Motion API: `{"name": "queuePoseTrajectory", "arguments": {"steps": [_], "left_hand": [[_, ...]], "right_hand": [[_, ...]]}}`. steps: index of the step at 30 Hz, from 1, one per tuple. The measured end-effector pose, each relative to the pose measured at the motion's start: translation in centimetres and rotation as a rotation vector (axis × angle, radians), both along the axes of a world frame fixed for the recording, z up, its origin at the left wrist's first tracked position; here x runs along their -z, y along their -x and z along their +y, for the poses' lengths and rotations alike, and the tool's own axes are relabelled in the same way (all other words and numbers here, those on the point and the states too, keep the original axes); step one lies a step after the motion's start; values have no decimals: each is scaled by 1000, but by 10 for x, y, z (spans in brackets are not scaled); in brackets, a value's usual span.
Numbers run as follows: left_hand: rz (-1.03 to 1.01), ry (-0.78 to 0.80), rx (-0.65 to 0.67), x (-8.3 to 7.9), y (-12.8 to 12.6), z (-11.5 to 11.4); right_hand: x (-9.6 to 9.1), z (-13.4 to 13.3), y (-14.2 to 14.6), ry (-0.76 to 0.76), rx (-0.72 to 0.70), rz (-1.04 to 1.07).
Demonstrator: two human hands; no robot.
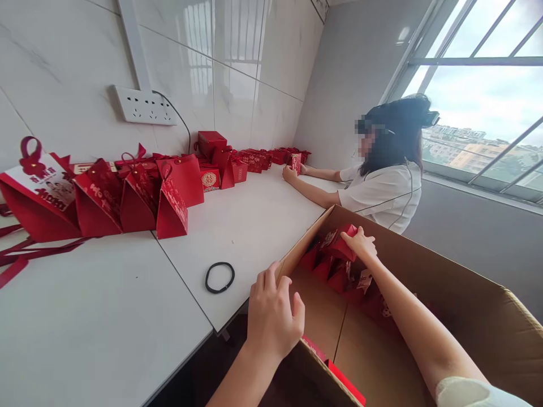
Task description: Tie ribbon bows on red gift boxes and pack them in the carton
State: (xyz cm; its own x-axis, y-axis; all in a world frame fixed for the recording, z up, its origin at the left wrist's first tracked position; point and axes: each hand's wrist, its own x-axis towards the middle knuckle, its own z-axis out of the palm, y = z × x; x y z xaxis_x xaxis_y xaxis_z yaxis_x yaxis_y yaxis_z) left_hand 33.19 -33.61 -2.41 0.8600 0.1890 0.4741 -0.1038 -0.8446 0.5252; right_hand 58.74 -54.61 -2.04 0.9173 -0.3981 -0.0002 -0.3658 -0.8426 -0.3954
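Inside the large cardboard box (466, 282) my right hand (363, 247) is closed on a red gift box (345, 243), thumb and fingers at its upper end. Below and beside it lie several red gift boxes (326, 268), partly hidden by my right forearm. My left hand (275, 316) lies at the carton's near left corner, fingers loosely bent and thumb apart, with nothing visible in it. Left of that hand, a black elastic band (219, 277) lies on the white table (106, 316).
Red triangular gift boxes with ribbons (99, 198) stand along the table's wall side. Farther off, a person in white (382, 186) holds a red box (295, 163). A power strip (144, 105) with a cable hangs on the tiled wall. A barred window (479, 85) is at right.
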Motion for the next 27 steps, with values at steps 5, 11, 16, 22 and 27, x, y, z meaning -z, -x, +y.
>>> {"name": "queuePoseTrajectory", "arguments": {"steps": [5, 11, 16, 22, 27], "left_hand": [[5, 11, -12, -1, 1, -1], [15, 6, -19, -1, 1, -3], [-2, 5, -50, 0, 1, -4], [-66, 59, -81, 7, -2, -7], [-138, 79, -130, 25, -11, -9]], "right_hand": [[5, 24, -33, 92, 8, 52], [63, 41, -19, 246, -137, -35], [91, 33, 5, 433, -432, -179], [103, 24, 5, 560, -770, -133], [105, 19, -17, 605, -658, -94]]}}
